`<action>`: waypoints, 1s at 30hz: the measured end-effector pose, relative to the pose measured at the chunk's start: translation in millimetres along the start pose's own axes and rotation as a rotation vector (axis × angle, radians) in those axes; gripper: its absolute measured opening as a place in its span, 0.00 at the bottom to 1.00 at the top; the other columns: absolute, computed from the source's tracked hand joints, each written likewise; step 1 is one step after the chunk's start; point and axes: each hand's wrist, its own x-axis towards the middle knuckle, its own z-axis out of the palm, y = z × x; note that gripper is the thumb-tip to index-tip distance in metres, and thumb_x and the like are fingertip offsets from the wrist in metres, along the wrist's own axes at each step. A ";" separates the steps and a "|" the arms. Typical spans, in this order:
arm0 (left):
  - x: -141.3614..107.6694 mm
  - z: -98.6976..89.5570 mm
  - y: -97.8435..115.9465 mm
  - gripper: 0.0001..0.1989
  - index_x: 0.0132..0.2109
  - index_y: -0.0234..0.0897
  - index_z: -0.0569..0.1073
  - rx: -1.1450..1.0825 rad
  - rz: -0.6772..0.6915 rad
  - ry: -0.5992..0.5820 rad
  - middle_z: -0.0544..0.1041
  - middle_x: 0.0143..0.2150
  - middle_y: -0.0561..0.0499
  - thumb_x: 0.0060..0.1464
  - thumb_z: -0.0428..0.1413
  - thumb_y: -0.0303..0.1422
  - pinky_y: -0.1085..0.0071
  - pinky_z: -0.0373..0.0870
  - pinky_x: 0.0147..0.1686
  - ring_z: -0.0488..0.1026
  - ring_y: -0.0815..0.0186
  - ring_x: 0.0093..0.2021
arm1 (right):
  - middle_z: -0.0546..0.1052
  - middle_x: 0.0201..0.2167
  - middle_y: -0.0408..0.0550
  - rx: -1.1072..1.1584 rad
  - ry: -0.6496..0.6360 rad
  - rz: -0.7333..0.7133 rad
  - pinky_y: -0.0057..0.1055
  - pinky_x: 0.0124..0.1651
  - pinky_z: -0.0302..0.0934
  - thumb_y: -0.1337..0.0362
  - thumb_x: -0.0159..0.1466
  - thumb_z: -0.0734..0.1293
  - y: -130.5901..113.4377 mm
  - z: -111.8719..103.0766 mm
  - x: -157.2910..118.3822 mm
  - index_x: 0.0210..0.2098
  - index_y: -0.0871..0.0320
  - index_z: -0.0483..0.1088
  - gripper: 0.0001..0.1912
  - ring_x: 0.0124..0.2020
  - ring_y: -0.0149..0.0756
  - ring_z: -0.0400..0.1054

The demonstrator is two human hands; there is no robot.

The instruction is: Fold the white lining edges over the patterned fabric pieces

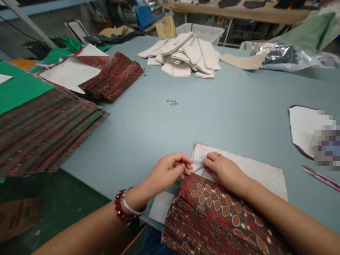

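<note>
A stack of brown-and-red patterned fabric pieces (212, 212), printed with leaves, lies at the table's near edge. Beyond its top edge spreads a white-backed fabric piece (257, 173), pale side up. My right hand (223, 171) rests on this piece with bent fingers, and the cloth wrinkles around the fingertips. At the left end of the same piece is my left hand (174, 168), its fingers curled together and their tips touching the edge. Whether cloth is pinched between them is hidden. A white sheet (162, 207) sticks out left of the stack.
Pink-handled scissors (321, 177) and a dark-edged white panel (305, 127) are at the right. Cream padded pieces (186, 53) form a pile at the back, near a clear plastic bag (287, 56). Patterned stacks (114, 78) and green fabric (21, 86) occupy the left.
</note>
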 end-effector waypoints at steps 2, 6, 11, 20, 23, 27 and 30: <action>16.7 -7.0 -14.8 0.08 0.41 0.36 0.73 -0.075 -0.169 0.084 0.78 0.31 0.50 0.55 0.52 0.30 0.75 0.65 0.22 0.72 0.70 0.24 | 0.72 0.37 0.48 0.006 0.017 -0.002 0.32 0.39 0.54 0.74 0.68 0.63 1.2 2.4 0.2 0.36 0.58 0.68 0.07 0.38 0.38 0.63; 48.3 2.2 -27.3 0.06 0.32 0.36 0.73 0.138 -0.169 0.050 0.72 0.23 0.53 0.55 0.54 0.33 0.75 0.57 0.20 0.63 0.71 0.21 | 0.72 0.37 0.48 0.032 0.044 0.001 0.33 0.41 0.54 0.73 0.69 0.62 1.0 5.7 1.9 0.36 0.58 0.68 0.07 0.37 0.38 0.62; 75.2 19.7 -18.2 0.11 0.27 0.36 0.73 0.263 0.029 0.148 0.76 0.29 0.49 0.56 0.55 0.33 0.73 0.66 0.30 0.72 0.66 0.31 | 0.72 0.37 0.49 0.050 0.051 0.037 0.33 0.42 0.56 0.72 0.69 0.64 -2.2 3.9 0.8 0.36 0.59 0.69 0.05 0.38 0.39 0.64; 64.7 2.5 -21.2 0.06 0.38 0.35 0.69 -0.018 -0.420 0.101 0.74 0.20 0.55 0.62 0.48 0.29 0.79 0.56 0.14 0.66 0.74 0.13 | 0.73 0.38 0.50 0.060 0.018 0.058 0.34 0.43 0.58 0.71 0.69 0.64 -4.4 -3.0 1.8 0.36 0.59 0.70 0.04 0.40 0.41 0.65; 59.7 2.8 -21.0 0.07 0.36 0.35 0.71 -0.006 -0.460 0.057 0.73 0.18 0.55 0.61 0.50 0.29 0.79 0.56 0.13 0.65 0.74 0.12 | 0.73 0.38 0.50 0.062 0.027 0.050 0.34 0.42 0.57 0.71 0.69 0.64 -3.4 -1.7 1.5 0.36 0.59 0.70 0.05 0.39 0.40 0.65; 55.9 3.3 -25.4 0.07 0.32 0.36 0.72 0.086 -0.440 0.038 0.72 0.17 0.54 0.58 0.54 0.32 0.80 0.52 0.12 0.63 0.74 0.11 | 0.73 0.38 0.50 0.074 0.032 0.055 0.33 0.42 0.57 0.71 0.69 0.64 -3.3 -1.0 1.1 0.36 0.59 0.70 0.05 0.40 0.40 0.65; 52.8 2.9 -27.9 0.13 0.26 0.37 0.70 0.105 -0.418 0.026 0.70 0.15 0.54 0.57 0.55 0.37 0.79 0.48 0.12 0.60 0.74 0.11 | 0.73 0.38 0.50 0.089 0.037 0.053 0.33 0.42 0.57 0.72 0.69 0.64 -3.3 -0.5 1.0 0.35 0.58 0.69 0.06 0.40 0.40 0.64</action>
